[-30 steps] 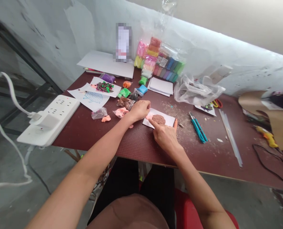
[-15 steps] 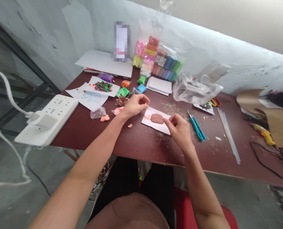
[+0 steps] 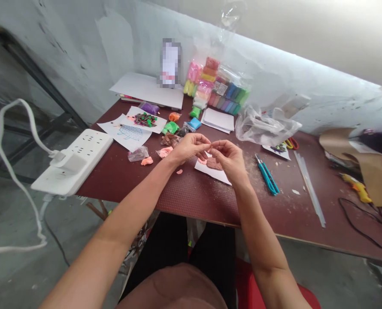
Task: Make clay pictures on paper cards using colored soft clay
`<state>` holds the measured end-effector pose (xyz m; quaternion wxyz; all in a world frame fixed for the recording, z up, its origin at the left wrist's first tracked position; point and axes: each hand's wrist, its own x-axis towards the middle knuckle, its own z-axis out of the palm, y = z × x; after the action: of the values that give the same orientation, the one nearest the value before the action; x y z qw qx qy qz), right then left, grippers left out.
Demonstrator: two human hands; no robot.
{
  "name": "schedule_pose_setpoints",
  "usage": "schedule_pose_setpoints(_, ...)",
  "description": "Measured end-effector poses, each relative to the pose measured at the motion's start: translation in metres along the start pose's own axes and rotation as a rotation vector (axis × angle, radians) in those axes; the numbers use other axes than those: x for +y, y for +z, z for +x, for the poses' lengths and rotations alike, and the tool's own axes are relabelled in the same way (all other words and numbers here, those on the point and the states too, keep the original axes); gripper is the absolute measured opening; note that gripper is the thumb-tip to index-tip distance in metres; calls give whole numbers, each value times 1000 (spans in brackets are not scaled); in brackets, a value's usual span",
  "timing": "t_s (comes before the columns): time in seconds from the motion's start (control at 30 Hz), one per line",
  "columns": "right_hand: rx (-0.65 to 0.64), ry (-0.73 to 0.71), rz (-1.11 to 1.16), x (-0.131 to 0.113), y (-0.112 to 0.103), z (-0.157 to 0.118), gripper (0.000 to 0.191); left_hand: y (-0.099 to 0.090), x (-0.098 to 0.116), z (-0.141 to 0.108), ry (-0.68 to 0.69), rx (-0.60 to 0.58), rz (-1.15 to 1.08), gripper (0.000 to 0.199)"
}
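Observation:
My left hand [image 3: 194,146] and my right hand [image 3: 228,158] meet fingertip to fingertip above a small white card [image 3: 219,175]. Both hands are pinched closed; whatever lies between the fingertips is too small to make out. On the card rests a flat brown clay piece [image 3: 214,163], partly covered by my right hand, with pink clay [image 3: 202,161] at its left. A small pink bit [image 3: 179,171] lies on the table left of the card. Further left are a pink clay lump [image 3: 147,161] and a bag of pink clay [image 3: 164,152].
A white power strip [image 3: 73,161] lies at the table's left edge. Teal cutters [image 3: 267,175] and clear sticks [image 3: 310,189] are at the right, beyond them a yellow glue gun [image 3: 356,188]. Clay packs [image 3: 229,94] and a plastic bag [image 3: 265,126] stand behind.
My hands have come together over the card, my right hand moving left and up, my left hand slightly right. The camera view has shifted a little.

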<state>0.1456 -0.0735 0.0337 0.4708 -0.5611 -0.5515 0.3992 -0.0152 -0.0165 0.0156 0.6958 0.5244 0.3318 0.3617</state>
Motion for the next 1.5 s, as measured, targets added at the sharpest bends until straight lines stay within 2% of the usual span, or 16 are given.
schedule_pose_setpoints(0.2, 129, -142, -209, 4, 12, 10, 21, -2, 0, 3, -31, 58, -135, 16)
schedule_pose_setpoints(0.33, 181, -172, -279, 3, 13, 17, 24, -8, 0, 2, 20, 114, -109, 19)
schedule_pose_setpoints(0.4, 123, -152, -245, 2, 11, 19, 24, -15, 3, 1, 99, 177, -29, 18)
schedule_pose_setpoints(0.47, 89, -137, -202, 2, 8, 20, 25, -24, 7, 0, 198, 302, 103, 15)
schedule_pose_setpoints(0.53, 111, -126, -191, 4, 4, 19, 25, -31, 12, -2, 218, 383, 269, 10)
schedule_pose_setpoints(0.6, 134, -99, -217, 9, -2, 16, 26, -33, 14, -2, 203, 405, 465, 9)
schedule_pose_setpoints(0.67, 139, -70, -278, 14, -8, 12, 27, -30, 13, -2, 155, 368, 733, 14)
schedule_pose_setpoints(0.77, 142, -54, -426, 20, -18, 5, 24, -21, 8, -3, 39, 229, 1148, 21)
schedule_pose_setpoints(0.87, 175, -59, -567, 19, -30, 2, 23, -14, 4, -6, -8, 160, 1374, 28)
schedule_pose_setpoints(0.97, 295, -146, -707, 11, -45, 8, 26, -10, 4, -8, 7, 160, 1425, 32)
schedule_pose_setpoints(1.1, 437, -298, -927, -3, -74, 36, 34, -4, 7, -8, 1, 130, 1395, 31)
schedule_pose_setpoints(1.17, 525, -279, -1044, -7, -90, 51, 38, -2, 7, -8, 15, 129, 1390, 31)
schedule_pose_setpoints(1.2, 531, -215, -1107, -7, -97, 59, 39, -2, 8, -8, 20, 129, 1392, 32)
schedule_pose_setpoints(1.23, 492, -122, -1172, -5, -102, 65, 38, -2, 8, -7, 20, 128, 1397, 32)
schedule_pose_setpoints(1.33, 261, 176, -1374, 3, -111, 83, 32, -2, 8, -7, -7, 109, 1425, 34)
schedule_pose_setpoints(1.5, 129, 141, -1383, 22, -105, 119, 40, 0, 9, -7, -37, 64, 1463, 37)
